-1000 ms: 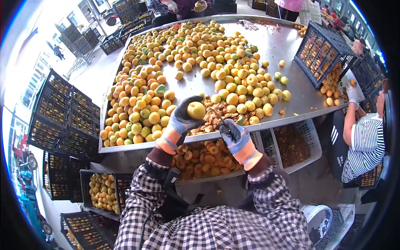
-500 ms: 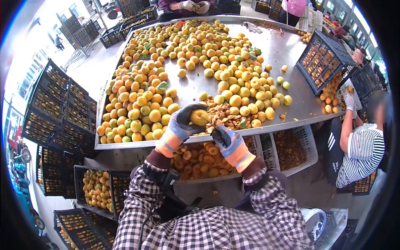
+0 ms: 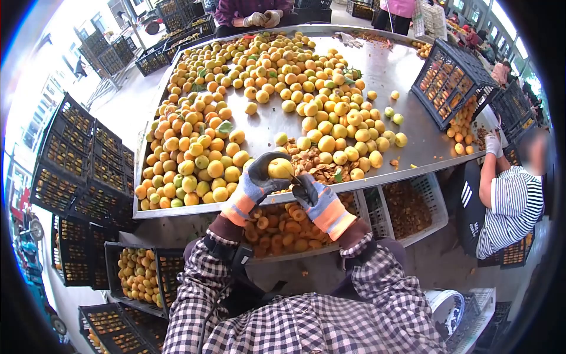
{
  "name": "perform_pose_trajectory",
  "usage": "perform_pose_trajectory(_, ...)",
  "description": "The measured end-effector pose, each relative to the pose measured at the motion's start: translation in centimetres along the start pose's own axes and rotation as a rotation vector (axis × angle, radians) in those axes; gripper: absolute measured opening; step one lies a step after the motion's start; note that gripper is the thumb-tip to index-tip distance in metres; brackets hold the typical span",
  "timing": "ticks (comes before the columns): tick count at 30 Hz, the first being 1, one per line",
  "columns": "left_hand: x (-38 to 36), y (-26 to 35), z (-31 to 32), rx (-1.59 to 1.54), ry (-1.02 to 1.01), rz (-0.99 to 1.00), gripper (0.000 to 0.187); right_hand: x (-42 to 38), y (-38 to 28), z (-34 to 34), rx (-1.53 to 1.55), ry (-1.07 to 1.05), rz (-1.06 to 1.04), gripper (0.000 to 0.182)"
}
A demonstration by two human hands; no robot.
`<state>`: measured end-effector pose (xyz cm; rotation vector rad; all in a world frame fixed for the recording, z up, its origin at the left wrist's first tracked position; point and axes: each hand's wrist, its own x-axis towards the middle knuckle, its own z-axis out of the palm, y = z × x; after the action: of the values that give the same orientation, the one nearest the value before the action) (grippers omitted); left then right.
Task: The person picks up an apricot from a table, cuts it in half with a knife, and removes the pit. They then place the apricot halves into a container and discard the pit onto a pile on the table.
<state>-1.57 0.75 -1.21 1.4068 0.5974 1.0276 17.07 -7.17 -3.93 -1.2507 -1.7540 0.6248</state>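
Note:
Over the near edge of the metal table [image 3: 377, 177], my left hand [image 3: 250, 186], in a grey, orange and black glove, is closed round a yellow apricot [image 3: 280, 169]. My right hand [image 3: 321, 203], gloved alike, pinches a thin, dark pointed tool [image 3: 295, 179] whose tip meets the fruit's right side; the fingers hide most of the tool. Whole apricots [image 3: 200, 159] are heaped to the left and beyond. A pile of brown-orange scraps [image 3: 315, 168] lies just past my right hand. Below the edge, a crate holds opened apricots [image 3: 283, 230].
A white crate of brown scraps [image 3: 439, 203] stands under the table on the right. On the table, a black crate [image 3: 451, 82] tips out apricots beside a person in stripes [image 3: 513, 200]. Black crates [image 3: 82, 159] are stacked at left. Another person's gloved hands [image 3: 262, 19] rest across the table.
The view has shifted slightly. Both hands stay together at the apricot, the tool's tip still against it. The striped person's hand stays by the tipped crate.

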Motion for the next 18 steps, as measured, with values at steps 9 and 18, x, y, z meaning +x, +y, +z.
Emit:
perform_pose_trajectory(9, -2.1, 2.1, 4.6, -0.427, 0.202, -0.167, 0.035, -0.2, -1.8, 1.4, -0.205, 0.047, 0.050, 0.043)
perform_pose_trajectory(18, -0.7, 2.4, 0.4, -0.006, -0.058, -0.148, 0.059, -0.9, -1.2, 1.3, 0.031, 0.140, 0.029, 0.036)
